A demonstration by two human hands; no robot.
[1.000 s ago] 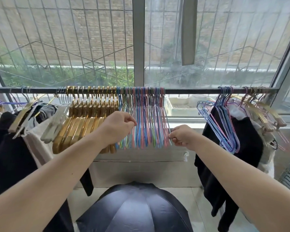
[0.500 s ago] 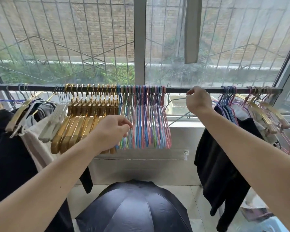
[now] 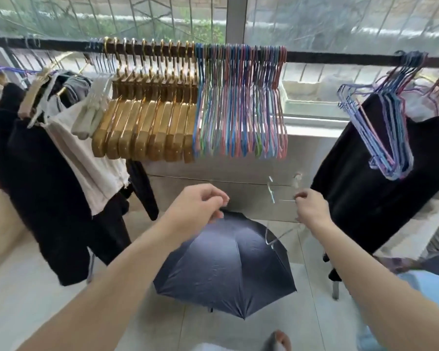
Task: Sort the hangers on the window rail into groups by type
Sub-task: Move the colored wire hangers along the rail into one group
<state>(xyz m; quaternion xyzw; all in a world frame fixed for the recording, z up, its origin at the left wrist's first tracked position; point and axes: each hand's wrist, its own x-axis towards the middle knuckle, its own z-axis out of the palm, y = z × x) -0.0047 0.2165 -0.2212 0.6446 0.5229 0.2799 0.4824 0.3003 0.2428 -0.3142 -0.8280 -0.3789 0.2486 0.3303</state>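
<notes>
Pale silvery wire is what the right hand has pulled off the rail: a thin wire hanger, blurred and hard to trace, held low and well below the window rail, with the fingers curled and pinching it near its neck. The left hand hovers beside it over the open dark umbrella on the floor, its fingers loosely curled toward the thumb; whether it pinches anything I cannot tell, though nothing shows plainly in it. Up on the rail the sorting looks well along: a tight block of gold hangers sits left of centre, pressed against a packed row of coloured wire hangers on its right. Farther right, past a bare stretch of rail, a looser bunch of blue and purple wire hangers hangs tilted over a black garment. At the far left, clothes and a few pale hangers crowd together. I judge the step in hand to be carrying the silvery hanger to its own group. The next move calls for raising it, turning the hook toward the rail, and finding a spot, likely among the pale ones on the left, without snagging the packed rows.
</notes>
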